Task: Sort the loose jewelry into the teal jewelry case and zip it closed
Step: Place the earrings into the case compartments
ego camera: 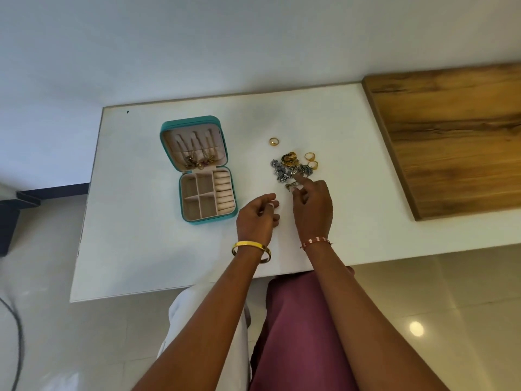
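Wooden board (456, 139) beside jewelry pile (293, 165)

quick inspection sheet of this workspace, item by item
surface: white table, bare in front of the case
job's things: teal jewelry case lies open, necklaces hang in its lid, tray compartments look empty; jewelry pile and lone gold ring lie loose to its right
clutter: wooden board at right
hands: left hand loosely curled, holds nothing seen; right hand reaches, forefinger on the pile
cables: dark cable on the floor at left
surroundings: tiled floor, white wall
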`<state>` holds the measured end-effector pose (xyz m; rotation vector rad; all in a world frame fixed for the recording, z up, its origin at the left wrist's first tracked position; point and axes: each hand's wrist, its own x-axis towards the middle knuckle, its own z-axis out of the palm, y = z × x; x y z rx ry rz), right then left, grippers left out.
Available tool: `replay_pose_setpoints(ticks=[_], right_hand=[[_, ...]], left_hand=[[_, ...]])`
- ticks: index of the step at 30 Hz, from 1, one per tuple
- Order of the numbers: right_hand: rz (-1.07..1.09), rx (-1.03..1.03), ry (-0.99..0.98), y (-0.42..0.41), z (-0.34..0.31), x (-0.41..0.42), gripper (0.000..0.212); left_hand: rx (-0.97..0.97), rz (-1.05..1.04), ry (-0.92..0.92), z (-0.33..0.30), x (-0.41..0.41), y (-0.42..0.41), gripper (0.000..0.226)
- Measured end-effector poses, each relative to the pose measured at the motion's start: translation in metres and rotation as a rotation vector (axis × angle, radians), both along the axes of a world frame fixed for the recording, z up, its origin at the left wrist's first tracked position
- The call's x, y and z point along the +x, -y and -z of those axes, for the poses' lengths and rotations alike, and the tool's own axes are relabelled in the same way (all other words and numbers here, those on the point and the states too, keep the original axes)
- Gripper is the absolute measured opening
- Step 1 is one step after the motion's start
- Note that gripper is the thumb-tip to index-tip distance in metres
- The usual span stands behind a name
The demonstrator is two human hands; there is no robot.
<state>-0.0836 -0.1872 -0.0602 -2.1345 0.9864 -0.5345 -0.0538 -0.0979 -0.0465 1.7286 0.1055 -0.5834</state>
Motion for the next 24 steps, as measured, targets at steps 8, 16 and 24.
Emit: replay_pose_setpoints(ticks=[8,16,24], right_hand=[[0.008,-0.006,-0.075,-0.005,0.004,-0.008,0.013],[-0.004,0.093,-0.031,-0.016,-0.001,-0.019,0.012],[-0.110,-0.014,-0.149,-0.017,0.000,-0.018,0.023]], left_hand=[[-0.034,0.042,0.032,0.008,-0.005,-0.012,0.025],[-0.028,0.108,0.079,0.008,-0.008,-0.015,0.029],[-0.001,0.133,0.119,0.012,-0.007,-0.017,0.031]])
